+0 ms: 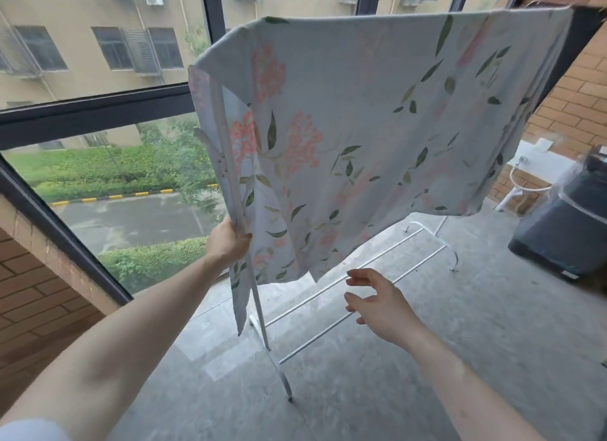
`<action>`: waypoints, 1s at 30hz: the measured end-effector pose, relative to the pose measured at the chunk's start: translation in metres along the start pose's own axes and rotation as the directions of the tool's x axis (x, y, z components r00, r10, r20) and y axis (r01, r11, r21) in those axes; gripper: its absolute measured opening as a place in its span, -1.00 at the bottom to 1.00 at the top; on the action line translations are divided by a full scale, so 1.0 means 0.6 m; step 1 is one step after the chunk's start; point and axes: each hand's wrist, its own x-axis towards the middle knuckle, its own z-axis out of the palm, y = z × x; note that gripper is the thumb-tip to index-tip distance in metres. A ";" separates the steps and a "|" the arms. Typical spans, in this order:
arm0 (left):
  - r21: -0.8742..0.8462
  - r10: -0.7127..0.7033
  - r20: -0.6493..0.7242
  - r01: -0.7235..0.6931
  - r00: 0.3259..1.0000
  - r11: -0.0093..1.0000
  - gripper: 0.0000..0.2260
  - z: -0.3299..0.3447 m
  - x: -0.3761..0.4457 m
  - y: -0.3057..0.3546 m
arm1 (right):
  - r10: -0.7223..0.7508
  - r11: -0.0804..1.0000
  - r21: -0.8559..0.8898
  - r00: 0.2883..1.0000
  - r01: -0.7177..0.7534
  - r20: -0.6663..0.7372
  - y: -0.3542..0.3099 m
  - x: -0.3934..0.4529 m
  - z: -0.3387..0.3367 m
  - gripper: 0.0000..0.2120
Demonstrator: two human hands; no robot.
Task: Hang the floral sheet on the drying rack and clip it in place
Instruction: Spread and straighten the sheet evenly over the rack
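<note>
While the left hand (230,243) grips the floral sheet (377,118), the right hand (377,304) hovers below, fingers spread.

Left hand (230,243) raised on an outstretched arm, fingers curled in a grip — right hand (377,302) lower, fingers loosely spread.

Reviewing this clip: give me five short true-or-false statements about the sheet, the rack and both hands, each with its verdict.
1. The sheet is draped over the top of the rack. True.
2. The left hand grips the sheet's edge. True.
3. The right hand holds a clip. False: it is open and holds nothing, and no clip shows.
4. The sheet lies in a heap on the floor. False: it hangs clear of the floor.
5. The right hand is below the sheet's lower edge, apart from it. True.
</note>
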 end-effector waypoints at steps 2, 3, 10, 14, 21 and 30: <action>-0.075 -0.011 -0.069 0.006 0.998 0.997 -0.61 0.000 -0.016 0.006 | -0.012 0.999 -0.031 1.000 0.012 0.005 0.013 0.011 -0.022 -0.65; -0.122 -0.022 -0.103 0.010 0.994 0.992 -0.60 -0.002 -0.023 0.008 | -0.013 0.999 -0.048 1.000 0.013 0.004 0.019 0.016 -0.030 -0.65; -0.257 -0.022 -0.344 -0.071 0.939 0.964 -0.47 -0.107 -0.060 0.061 | -0.156 0.971 -0.185 0.988 0.154 0.004 -0.025 0.086 -0.077 -0.71; -0.272 0.086 -0.482 -0.243 0.872 0.931 -0.46 -0.234 -0.059 0.124 | -0.280 0.937 -0.213 0.960 0.277 0.017 -0.125 0.144 -0.067 -0.63; 0.044 0.430 -0.526 -0.482 0.734 0.875 -0.49 -0.402 -0.027 0.239 | -0.479 0.834 -0.330 0.877 0.442 -0.035 -0.286 0.206 -0.001 -0.41; 0.509 0.839 -0.414 -0.675 0.352 0.534 -0.73 -0.457 0.020 0.259 | -0.618 0.698 -0.557 0.772 0.450 -0.150 -0.294 0.275 0.106 -0.64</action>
